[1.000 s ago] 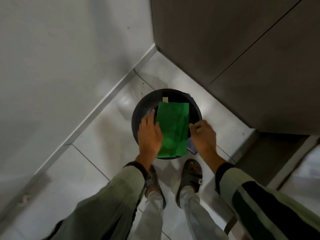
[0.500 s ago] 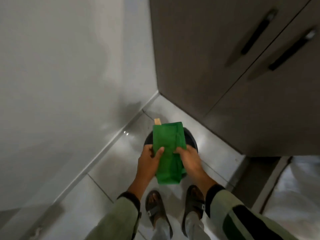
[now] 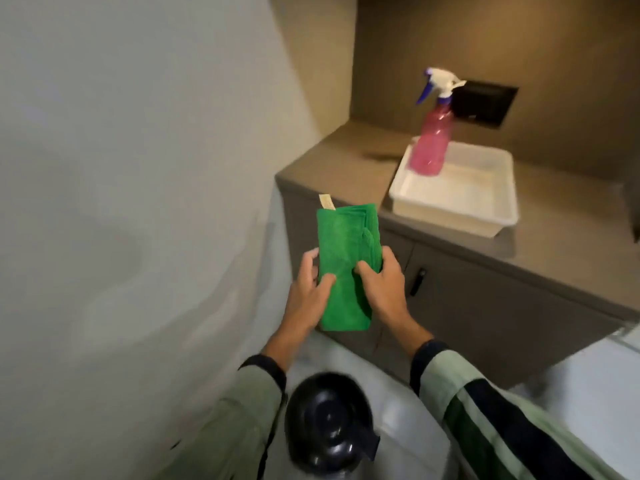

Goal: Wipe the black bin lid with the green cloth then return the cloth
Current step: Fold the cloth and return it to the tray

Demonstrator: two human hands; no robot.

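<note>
Above black bin lid (image 3: 329, 420) | left hand (image 3: 308, 292), right hand (image 3: 382, 289) grip green cloth (image 3: 344, 265) (folded, upright)

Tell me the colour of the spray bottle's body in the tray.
Pink, translucent, seen in the head view: spray bottle, standing in the white tray.

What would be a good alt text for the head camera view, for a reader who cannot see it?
Both hands, left hand and right hand, hold a folded green cloth upright above a black bin lid. Behind, a counter carries a white tray with a pink spray bottle standing in it.
</note>
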